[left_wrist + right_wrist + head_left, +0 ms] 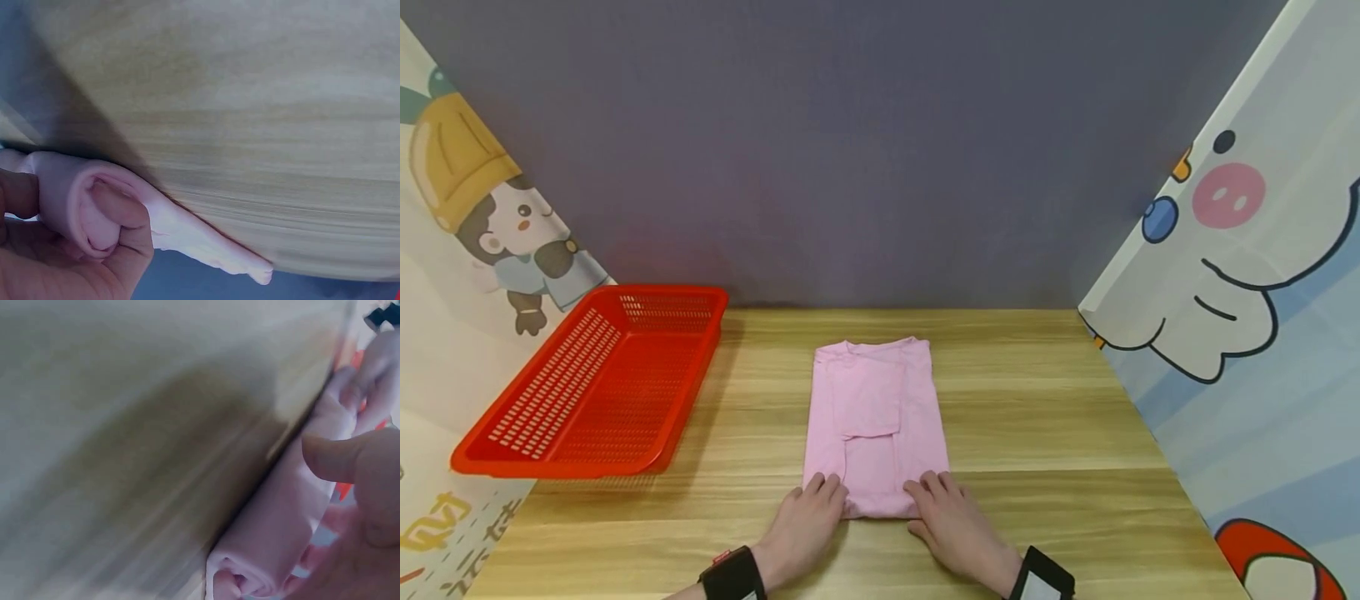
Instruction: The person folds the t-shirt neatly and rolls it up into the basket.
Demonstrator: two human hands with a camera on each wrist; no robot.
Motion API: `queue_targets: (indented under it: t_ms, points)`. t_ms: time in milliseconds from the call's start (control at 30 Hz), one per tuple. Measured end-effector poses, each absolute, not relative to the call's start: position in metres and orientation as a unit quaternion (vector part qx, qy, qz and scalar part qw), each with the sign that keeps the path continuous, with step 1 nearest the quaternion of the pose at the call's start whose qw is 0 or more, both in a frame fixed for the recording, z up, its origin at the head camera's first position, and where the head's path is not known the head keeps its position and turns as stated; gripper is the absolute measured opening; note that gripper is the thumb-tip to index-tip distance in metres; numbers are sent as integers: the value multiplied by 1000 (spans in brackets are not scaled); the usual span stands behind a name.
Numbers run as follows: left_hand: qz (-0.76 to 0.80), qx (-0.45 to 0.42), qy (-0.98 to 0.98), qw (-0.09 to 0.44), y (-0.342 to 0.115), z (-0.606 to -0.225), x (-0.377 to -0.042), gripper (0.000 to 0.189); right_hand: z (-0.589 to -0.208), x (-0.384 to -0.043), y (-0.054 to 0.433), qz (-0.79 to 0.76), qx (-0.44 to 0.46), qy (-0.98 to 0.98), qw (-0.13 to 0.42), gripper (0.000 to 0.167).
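Note:
A pink shirt (868,400) lies folded into a narrow rectangle on the wooden table, a squarish folded flap on top. Its near edge is rolled into a small tube. At the left end of the roll, my left hand (807,521) grips the fabric; in the left wrist view, one finger of the left hand (122,250) pokes into the coil of the pink roll (59,187). My right hand (953,527) holds the other end. From the right wrist, the thumb of the right hand (369,506) lies against the rolled shirt (275,519), with fingers on its far side and a fingertip in its open end.
A red perforated plastic basket (617,392) stands left of the shirt, with nothing seen inside. Behind the table (1022,400) rises a dark grey panel (895,158). Printed cartoon sheets (1285,275) border both sides.

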State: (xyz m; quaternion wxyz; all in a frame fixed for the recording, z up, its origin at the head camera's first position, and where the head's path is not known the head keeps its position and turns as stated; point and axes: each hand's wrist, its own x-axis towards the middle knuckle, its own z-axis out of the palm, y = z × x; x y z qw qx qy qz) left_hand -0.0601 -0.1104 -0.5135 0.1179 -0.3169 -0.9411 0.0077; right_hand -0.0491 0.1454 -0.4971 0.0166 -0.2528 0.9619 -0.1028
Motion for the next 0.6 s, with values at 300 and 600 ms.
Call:
queue_targets:
  t_ms: [300,600]
  points:
    - [-28,-310,-948,67,-109,-511,-68,12,-504,-49,145,-96,-252,961,-58,12]
    - [32,-320,-933,160,-113,-518,-59,31,-496,-70,151,-179,-299,937,-7,8]
